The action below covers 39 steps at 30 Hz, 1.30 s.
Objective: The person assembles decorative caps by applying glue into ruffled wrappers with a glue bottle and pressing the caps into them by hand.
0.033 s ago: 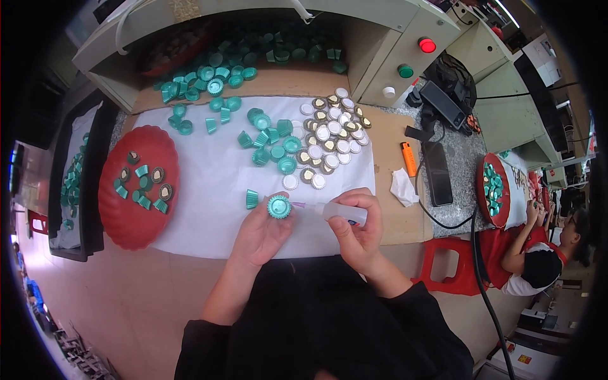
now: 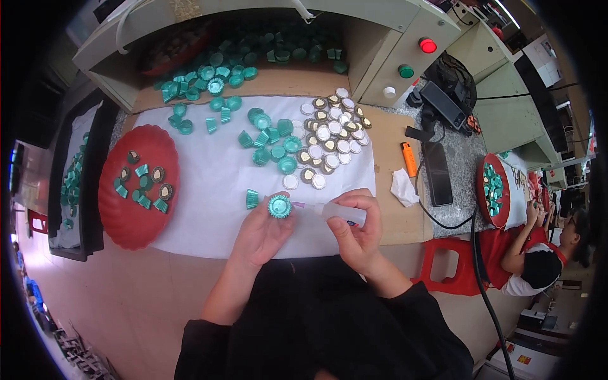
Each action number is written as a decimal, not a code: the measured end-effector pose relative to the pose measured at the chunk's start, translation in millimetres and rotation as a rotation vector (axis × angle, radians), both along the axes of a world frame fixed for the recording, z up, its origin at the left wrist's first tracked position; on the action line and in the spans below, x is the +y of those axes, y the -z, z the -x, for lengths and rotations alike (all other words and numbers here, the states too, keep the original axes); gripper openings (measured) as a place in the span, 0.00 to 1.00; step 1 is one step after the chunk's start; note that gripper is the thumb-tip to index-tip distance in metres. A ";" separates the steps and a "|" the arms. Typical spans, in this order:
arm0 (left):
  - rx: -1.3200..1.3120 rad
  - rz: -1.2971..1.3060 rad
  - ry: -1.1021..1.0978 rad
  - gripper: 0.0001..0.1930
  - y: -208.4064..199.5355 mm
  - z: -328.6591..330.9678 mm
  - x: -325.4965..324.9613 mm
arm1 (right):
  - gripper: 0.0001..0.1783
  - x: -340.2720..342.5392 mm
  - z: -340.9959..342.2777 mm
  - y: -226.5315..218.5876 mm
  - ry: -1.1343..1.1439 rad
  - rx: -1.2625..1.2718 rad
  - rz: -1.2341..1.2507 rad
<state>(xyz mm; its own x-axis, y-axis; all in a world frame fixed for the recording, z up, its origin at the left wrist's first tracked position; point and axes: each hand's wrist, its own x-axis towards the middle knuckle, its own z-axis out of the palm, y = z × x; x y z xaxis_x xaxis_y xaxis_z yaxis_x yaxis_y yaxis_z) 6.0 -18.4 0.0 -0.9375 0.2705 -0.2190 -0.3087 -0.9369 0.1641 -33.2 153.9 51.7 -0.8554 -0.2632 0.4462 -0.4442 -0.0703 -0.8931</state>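
Observation:
My left hand (image 2: pixel 261 231) is closed around a small teal fluted cup (image 2: pixel 280 206), whose open side faces up. Into my right hand (image 2: pixel 361 231) is gripped a translucent white squeeze bottle (image 2: pixel 342 214), tilted so that its thin pinkish nozzle (image 2: pixel 299 204) points left at the cup's rim. Whether the tip touches the cup I cannot tell. Just left of that cup, another teal fluted cup (image 2: pixel 252 199) lies on its side on the white sheet (image 2: pixel 209 171). Farther off are a loose group of teal cups (image 2: pixel 272 136) and a spread of round white and dark-rimmed discs (image 2: pixel 326 136).
A red scalloped tray (image 2: pixel 136 228) with several cups and discs sits at left, beside a black bin (image 2: pixel 95 221). More teal cups (image 2: pixel 209 79) fill the shelf opening. At right lie an orange lighter (image 2: pixel 408 159), crumpled tissue (image 2: pixel 403 188) and phone (image 2: pixel 437 174). A co-worker (image 2: pixel 538 253) sits far right.

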 end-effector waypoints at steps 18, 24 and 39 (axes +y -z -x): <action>0.156 0.125 -0.068 0.19 1.2 1.0 2.9 | 0.17 -7.5 3.5 0.6 0.094 0.373 -0.249; 0.130 0.142 -0.063 0.19 0.5 0.7 3.6 | 0.17 -8.0 4.1 1.4 0.107 0.377 -0.259; 0.100 0.216 -0.113 0.17 -7.6 2.5 6.5 | 0.16 -1.0 8.1 -9.1 0.050 0.380 -0.373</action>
